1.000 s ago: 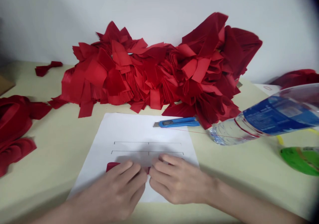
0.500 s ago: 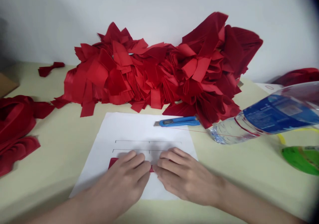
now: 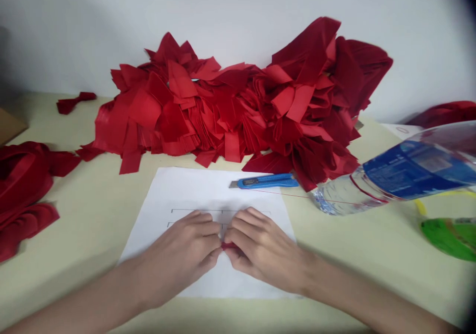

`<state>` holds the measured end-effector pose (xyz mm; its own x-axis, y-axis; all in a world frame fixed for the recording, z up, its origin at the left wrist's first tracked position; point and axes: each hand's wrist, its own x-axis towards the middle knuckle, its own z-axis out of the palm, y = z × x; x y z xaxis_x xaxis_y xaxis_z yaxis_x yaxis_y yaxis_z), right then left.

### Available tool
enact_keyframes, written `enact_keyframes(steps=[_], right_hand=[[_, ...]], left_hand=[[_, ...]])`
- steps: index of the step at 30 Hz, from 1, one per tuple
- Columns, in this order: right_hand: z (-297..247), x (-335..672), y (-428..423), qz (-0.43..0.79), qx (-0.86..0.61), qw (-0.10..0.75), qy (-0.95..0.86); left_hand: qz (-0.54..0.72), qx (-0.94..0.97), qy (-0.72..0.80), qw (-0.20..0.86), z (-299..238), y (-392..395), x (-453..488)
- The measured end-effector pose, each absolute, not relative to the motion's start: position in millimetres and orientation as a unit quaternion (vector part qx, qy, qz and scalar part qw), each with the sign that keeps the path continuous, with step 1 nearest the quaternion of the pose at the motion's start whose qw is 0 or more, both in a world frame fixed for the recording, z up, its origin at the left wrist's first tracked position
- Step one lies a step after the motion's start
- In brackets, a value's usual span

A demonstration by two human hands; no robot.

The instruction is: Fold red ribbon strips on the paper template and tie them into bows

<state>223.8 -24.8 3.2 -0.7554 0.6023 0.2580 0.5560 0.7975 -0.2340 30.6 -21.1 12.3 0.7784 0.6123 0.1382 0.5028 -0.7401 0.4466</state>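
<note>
Over a white paper sheet with ruled black lines, my left hand and my right hand meet at the fingertips. Both are closed, pinching a red ribbon. Just a small bit of it shows between them; the rest is hidden under my fingers. A blue utility knife, its blade pointing left, lies across the top of the sheet. From the knife area a thin red thread runs right to a clear water bottle lying on its side.
A big heap of red ribbon pieces stands against the wall behind the sheet. More red ribbon lies at the left edge, with a small red piece further back. A green tape roll is at the right.
Both hands have moved slightly up the sheet and closed in towards each other. The ribbon end that showed left of my left hand is now covered.
</note>
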Motion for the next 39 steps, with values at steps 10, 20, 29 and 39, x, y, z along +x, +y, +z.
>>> enact_keyframes(steps=[10,20,29,39], right_hand=[[1,226,-27,0.055,-0.311,0.172,-0.933],[-4,224,-25,0.079,-0.333,0.193,-0.919],[-1,226,-22,0.107,-0.354,0.216,-0.904],[-4,229,-18,0.130,-0.349,0.242,-0.896]], left_hand=[[0.097,0.895,0.381,0.211,23,-20,37],[0.108,0.916,0.385,0.038,12,-31,46],[0.131,0.915,0.374,-0.080,17,-35,56],[0.159,0.904,0.383,-0.100,11,-38,60]])
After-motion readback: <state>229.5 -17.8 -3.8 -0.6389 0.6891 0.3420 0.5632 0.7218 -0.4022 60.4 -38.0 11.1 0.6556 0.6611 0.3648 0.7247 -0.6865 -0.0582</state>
